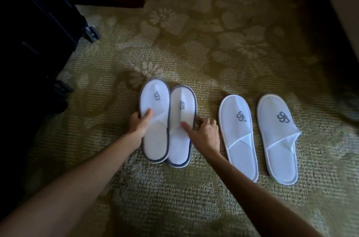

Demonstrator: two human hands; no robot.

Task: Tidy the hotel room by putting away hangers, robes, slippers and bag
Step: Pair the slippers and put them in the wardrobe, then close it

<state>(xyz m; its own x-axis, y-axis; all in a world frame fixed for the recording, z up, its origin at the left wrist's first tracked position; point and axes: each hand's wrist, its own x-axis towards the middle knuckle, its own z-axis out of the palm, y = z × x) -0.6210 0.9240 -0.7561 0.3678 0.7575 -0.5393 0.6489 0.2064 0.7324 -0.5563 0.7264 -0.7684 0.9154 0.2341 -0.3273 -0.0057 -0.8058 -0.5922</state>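
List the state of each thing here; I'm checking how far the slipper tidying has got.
Grey-trimmed white slipper pair: flat on the carpet, edges overlapping, held by both hands.
White-trimmed white slipper pair: flat, apart, untouched.
Left hand: grips the left slipper's edge.
Right hand: pinches the right slipper's edge.
Black wheeled suitcase: standing, closed.

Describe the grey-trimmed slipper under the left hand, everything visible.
The grey-trimmed slipper is white, of a thin cloth-like material, with grey edging all round and a grey logo on its closed toe. It lies flat on the patterned carpet, toe pointing away from the camera, leftmost of four. The left hand grips its left edge, thumb on the upper. Its right edge overlaps the second grey-trimmed slipper, which the right hand holds.
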